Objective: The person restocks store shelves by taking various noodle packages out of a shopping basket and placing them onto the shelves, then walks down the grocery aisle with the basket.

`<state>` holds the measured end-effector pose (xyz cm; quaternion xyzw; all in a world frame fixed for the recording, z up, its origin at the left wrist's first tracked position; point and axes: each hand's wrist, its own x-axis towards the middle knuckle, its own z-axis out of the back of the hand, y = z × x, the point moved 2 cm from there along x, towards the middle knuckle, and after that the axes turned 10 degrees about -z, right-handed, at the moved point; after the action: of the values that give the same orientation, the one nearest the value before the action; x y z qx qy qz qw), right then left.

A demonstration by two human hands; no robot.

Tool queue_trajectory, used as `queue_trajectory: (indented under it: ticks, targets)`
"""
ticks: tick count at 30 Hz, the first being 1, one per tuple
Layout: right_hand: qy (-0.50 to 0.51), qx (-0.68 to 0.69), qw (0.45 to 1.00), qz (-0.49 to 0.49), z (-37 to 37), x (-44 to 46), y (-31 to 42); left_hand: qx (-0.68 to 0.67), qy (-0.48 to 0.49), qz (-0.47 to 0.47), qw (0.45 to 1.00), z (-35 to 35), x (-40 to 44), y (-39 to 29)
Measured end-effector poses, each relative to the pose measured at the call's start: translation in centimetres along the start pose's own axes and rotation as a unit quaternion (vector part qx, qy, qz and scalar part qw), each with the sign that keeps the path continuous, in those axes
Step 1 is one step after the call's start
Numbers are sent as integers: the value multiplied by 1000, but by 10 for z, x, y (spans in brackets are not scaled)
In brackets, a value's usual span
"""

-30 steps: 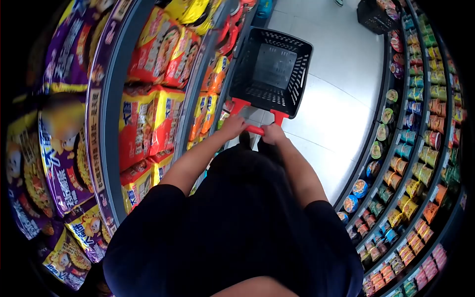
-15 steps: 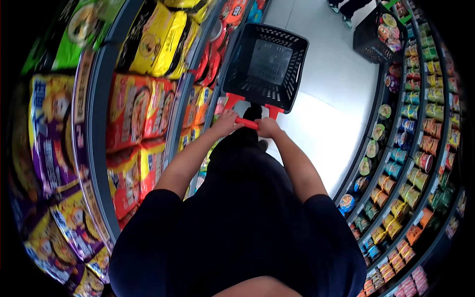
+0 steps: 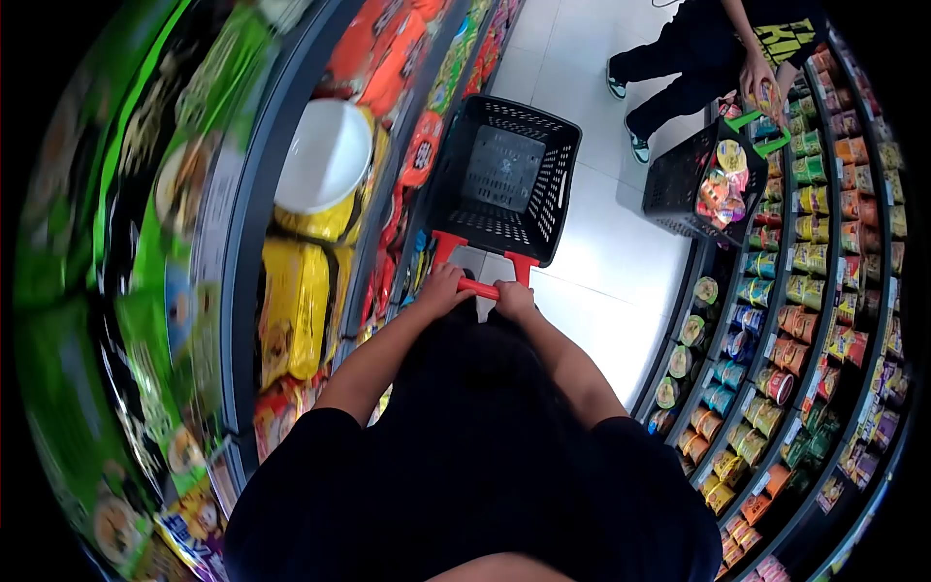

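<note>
Both of my hands are closed around the red handle (image 3: pixel 478 288) of a black shopping basket cart. My left hand (image 3: pixel 442 290) grips the left part of the bar, and my right hand (image 3: pixel 513 300) holds its right end. Ahead of them, two red brackets join the handle to the black basket (image 3: pixel 555 209). Its walls are perforated, and no goods show inside. On the left, close to my left forearm, a shelf bears yellow noodle packs (image 3: pixel 296 310) and a white bowl (image 3: pixel 325 155).
Ahead on the right a person in dark trousers (image 3: pixel 669 68) handles a pack above a black basket (image 3: pixel 669 184) with green handles, holding several cup noodles. Curved shelves of cup noodles (image 3: pixel 805 257) line the right side. Green packs (image 3: pixel 184 184) fill the near left shelf.
My cart and I have moved forward along the aisle, hands still on the handle. The other person and their basket now appear nearer, and the white bowl has come into view.
</note>
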<state>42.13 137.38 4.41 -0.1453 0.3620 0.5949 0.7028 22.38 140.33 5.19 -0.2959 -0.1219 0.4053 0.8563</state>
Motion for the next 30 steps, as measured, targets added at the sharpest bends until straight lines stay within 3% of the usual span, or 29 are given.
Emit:
queue_trajectory:
  ticks: [4, 11, 16, 19, 24, 30]
  targets:
    - [-27, 21, 999, -2, 48, 58, -13, 22, 16, -8, 1000, 7, 76, 24]
    - [32, 14, 999, 12, 135, 174, -27, 0, 64, 40, 997, 18, 206, 82]
    - [94, -21, 995, 40, 212, 265, -36, 40, 100, 4, 994, 47, 307, 117]
    - [104, -15, 994, 28, 252, 311, -36, 16, 103, 35, 994, 64, 364, 137]
    - [59, 9, 998, 14, 329, 361, -40, 54, 73, 12, 996, 96, 454, 150]
    - [74, -1, 997, 39, 405, 462, -59, 68, 45, 2, 997, 103, 564, 192]
